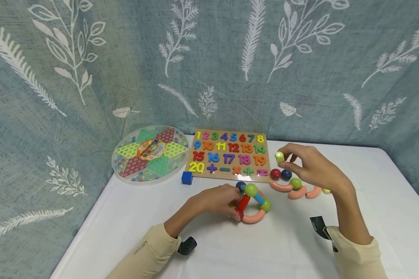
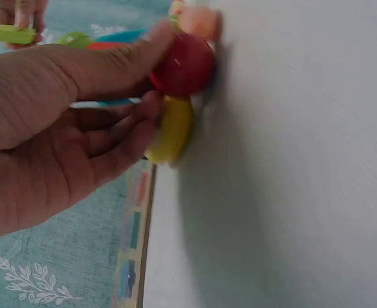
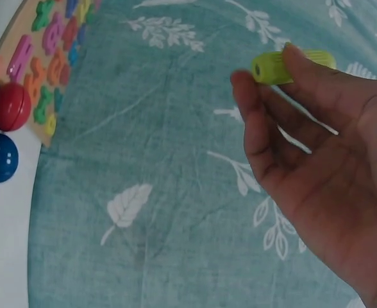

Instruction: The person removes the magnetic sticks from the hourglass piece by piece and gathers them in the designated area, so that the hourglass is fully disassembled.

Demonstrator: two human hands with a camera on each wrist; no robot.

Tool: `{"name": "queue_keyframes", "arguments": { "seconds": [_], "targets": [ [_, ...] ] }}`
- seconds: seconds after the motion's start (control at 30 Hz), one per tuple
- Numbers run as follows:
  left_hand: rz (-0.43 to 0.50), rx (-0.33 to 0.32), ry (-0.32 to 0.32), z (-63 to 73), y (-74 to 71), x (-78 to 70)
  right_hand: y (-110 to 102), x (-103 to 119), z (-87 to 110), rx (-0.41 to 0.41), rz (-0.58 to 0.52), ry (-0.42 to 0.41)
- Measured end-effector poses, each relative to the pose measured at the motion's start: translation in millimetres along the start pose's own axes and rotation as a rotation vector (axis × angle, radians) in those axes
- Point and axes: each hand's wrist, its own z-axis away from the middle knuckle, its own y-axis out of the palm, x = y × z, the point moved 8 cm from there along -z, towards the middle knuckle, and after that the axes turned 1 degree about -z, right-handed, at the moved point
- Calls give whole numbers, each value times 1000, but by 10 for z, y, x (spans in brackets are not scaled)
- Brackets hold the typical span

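Note:
My left hand [image 1: 213,199] grips a red ball [image 2: 185,65] at the near left corner of a ball-and-rod toy structure on the table. A yellow rod [image 2: 172,131] joins that ball beside my fingers. The structure also has a red rod [image 1: 243,203], a curved salmon rod [image 1: 254,217], a blue rod [image 1: 259,198] and a green ball [image 1: 251,190] on top. Raised to the right, my right hand [image 1: 310,166] pinches a short lime-green rod [image 3: 275,67] between thumb and fingertips. Its ridged side and a dark dot in its end show in the right wrist view.
Loose pieces lie below my right hand: a red ball [image 1: 275,174], a dark blue ball [image 1: 286,175], a green ball [image 1: 295,183] and curved salmon rods [image 1: 297,192]. Behind are a number board [image 1: 192,170] and a round star-patterned game board [image 1: 116,170], with a blue cube [image 1: 186,178] nearby.

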Motion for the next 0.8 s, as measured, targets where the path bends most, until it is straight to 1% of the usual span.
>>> {"name": "queue_keyframes", "arguments": {
  "seconds": [0.1,0.13,0.17,0.2,0.33,0.43,0.5,0.57,0.67,0.73,0.8],
  "targets": [
    [54,-4,-41,-8,-33,24,-56,-39,21,-51,37,-8],
    [71,-16,-60,-4,-47,35,-82,-56,27,-70,45,-5],
    [99,-26,-97,13,-78,22,-110,-78,34,-86,54,6],
    [117,-44,-112,22,-94,26,-143,-102,43,-102,59,22],
    [171,-105,-156,42,-111,38,-280,-248,110,-150,71,123],
    [205,-117,-183,38,-84,44,-362,-430,187,-151,80,235],
    [206,-112,-207,36,-68,49,-398,-599,250,-121,92,327],
    [192,-101,-228,40,-61,53,-414,-808,328,-73,97,440],
    [171,-96,-242,47,-61,65,-376,-1163,479,37,88,628],
    [179,-101,-232,46,-65,71,-322,-1386,591,117,76,745],
    [194,-110,-214,44,-71,69,-261,-1573,702,195,70,837]
  ]
}}
